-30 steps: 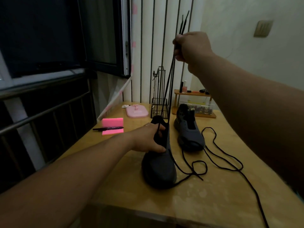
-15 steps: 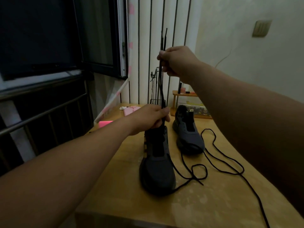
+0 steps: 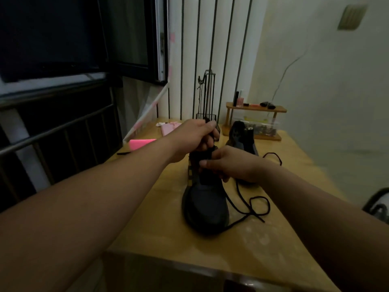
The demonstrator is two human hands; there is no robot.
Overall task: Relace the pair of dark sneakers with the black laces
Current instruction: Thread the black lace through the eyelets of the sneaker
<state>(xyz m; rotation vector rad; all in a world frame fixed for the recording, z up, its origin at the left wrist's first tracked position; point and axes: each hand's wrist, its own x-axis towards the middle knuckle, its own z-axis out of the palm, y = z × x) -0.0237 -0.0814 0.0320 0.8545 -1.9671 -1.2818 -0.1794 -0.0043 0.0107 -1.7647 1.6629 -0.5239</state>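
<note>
Sneaker (image 3: pixel 205 207), 1 of 2, on desk (image 3: pixel 160 232): left hand (image 3: pixel 195 140), fingers clenched round its collar, steadies it, we judge. At eyelets, right hand (image 3: pixel 229 166), fingers pinching black lace (image 3: pixel 252 209) for threading.

pink block (image 3: pixel 141 143), wire rack (image 3: pixel 207 95), wooden shelf (image 3: pixel 256 108)

The single camera sat on the person's head, looking forward and down along the table (image 3: pixel 160 234) toward the room's corner, with the window (image 3: pixel 63 34) at left and the wall (image 3: pixel 315 70) at right. Wide-angled and close, it framed both forearms from the bottom edge, the left hand (image 3: pixel 194 140) and right hand (image 3: pixel 231 166) together at the near sneaker (image 3: pixel 205 204) mid-frame.
</note>
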